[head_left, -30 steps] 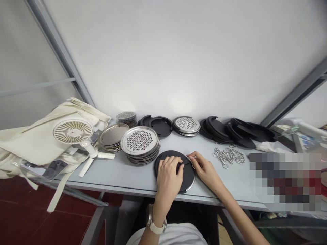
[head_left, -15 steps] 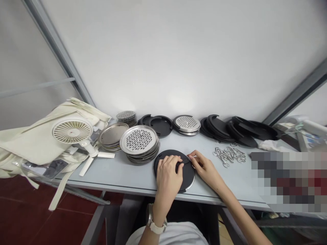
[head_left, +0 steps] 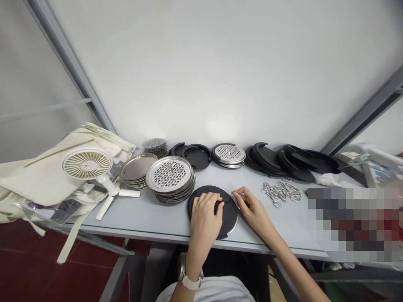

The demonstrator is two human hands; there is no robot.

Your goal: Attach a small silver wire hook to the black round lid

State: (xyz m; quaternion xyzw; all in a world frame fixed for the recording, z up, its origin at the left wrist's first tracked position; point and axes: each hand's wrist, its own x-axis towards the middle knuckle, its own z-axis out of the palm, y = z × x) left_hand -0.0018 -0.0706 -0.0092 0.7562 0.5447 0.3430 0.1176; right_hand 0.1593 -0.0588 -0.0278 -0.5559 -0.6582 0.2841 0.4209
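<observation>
A black round holder (head_left: 229, 216) with a silver rim showing on its right side lies near the table's front edge. My left hand (head_left: 206, 214) rests on top of it, fingers curled and pressing it down. At the holder's upper right edge, my right hand (head_left: 250, 207) pinches a small silver wire loop, mostly covered by the fingers. Right of that hand lies a pile of similar wire loops (head_left: 281, 192). A stack of silver grater discs (head_left: 170, 174) stands to the left of the holder.
Along the wall are plain metal discs (head_left: 138, 167), several black holders (head_left: 197, 156), a perforated disc (head_left: 230, 153) set in a holder, and more black holders (head_left: 267, 158). A white fan (head_left: 87, 164) and cream cloth (head_left: 34, 180) occupy the left end.
My right hand has shifted slightly outward to the right, its fingertips still pinched near the holder's edge. My left hand stays on the holder. The whole view has shifted a little.
</observation>
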